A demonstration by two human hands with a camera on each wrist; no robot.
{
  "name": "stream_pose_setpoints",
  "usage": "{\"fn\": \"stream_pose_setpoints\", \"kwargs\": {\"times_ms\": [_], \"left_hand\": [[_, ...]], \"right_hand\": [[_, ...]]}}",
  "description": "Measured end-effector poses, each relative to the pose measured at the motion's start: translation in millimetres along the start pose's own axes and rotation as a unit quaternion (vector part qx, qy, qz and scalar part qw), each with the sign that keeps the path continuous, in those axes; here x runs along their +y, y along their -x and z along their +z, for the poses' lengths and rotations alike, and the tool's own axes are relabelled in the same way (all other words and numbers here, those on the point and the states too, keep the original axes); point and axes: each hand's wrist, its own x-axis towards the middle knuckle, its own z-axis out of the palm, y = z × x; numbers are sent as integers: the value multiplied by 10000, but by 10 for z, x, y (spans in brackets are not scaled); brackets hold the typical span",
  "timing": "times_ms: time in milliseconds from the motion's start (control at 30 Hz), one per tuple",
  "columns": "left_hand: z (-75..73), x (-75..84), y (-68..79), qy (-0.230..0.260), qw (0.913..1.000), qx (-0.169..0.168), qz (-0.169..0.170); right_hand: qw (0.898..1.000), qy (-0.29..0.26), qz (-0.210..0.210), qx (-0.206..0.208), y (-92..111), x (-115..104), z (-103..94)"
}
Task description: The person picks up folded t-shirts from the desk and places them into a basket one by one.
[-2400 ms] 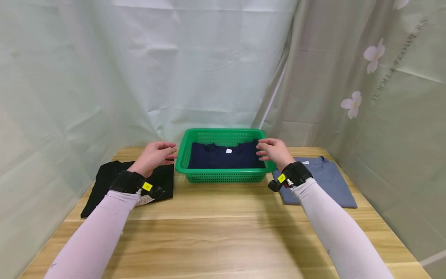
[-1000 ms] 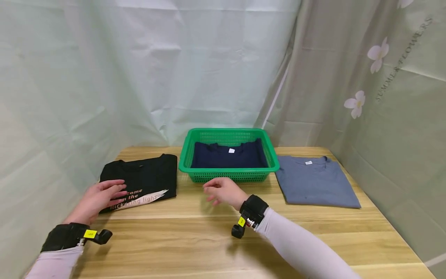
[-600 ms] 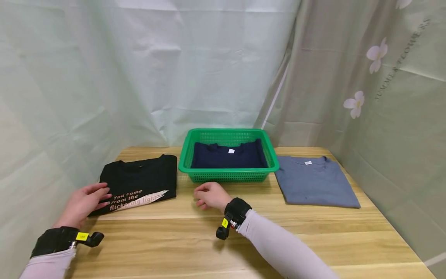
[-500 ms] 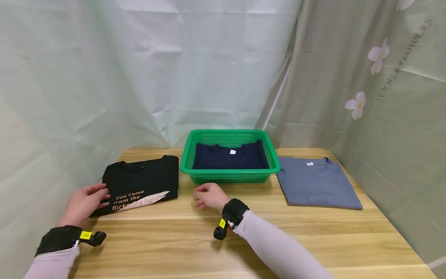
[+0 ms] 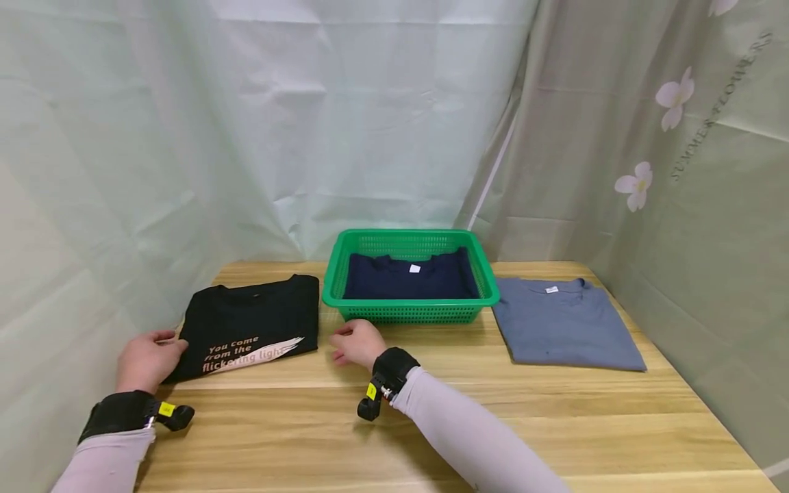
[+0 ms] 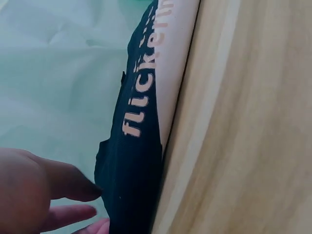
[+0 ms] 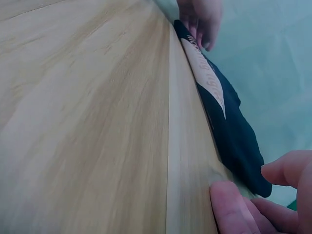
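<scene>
A folded black T-shirt (image 5: 253, 315) with pale lettering lies at the table's left. My left hand (image 5: 148, 359) is at its left edge; in the left wrist view, the thumb (image 6: 73, 183) reaches the cloth edge with the other fingers apart below it. Just off the shirt's right edge is my right hand (image 5: 359, 344), holding nothing, with thumb and fingers spread in the right wrist view. Behind that hand stands a green basket (image 5: 409, 302) containing a folded navy shirt (image 5: 409, 279) with a white label.
To the right of the basket, a folded grey-blue T-shirt (image 5: 567, 325) lies flat on the wooden table (image 5: 585, 424). Pale curtains (image 5: 370, 123) hang close behind the table and along both sides.
Both hands have left the basket sides, where they were at first. The left has gone to the black T-shirt's left edge, and the right has crossed leftward to near its right edge.
</scene>
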Motion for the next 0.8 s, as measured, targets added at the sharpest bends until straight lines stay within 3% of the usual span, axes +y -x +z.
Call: {"fn": "stream_pose_setpoints", "kwargs": {"times_ms": [267, 467, 800], "left_hand": [[65, 42, -18, -313, 9989, 11, 347], [78, 44, -5, -40, 10000, -50, 6], [86, 69, 8, 117, 9996, -114, -214]], "right_hand": [[9989, 460, 30, -44, -28, -57, 182], [9985, 512, 20, -192, -62, -53, 326], [9949, 753, 499, 446, -188, -92, 444]]}}
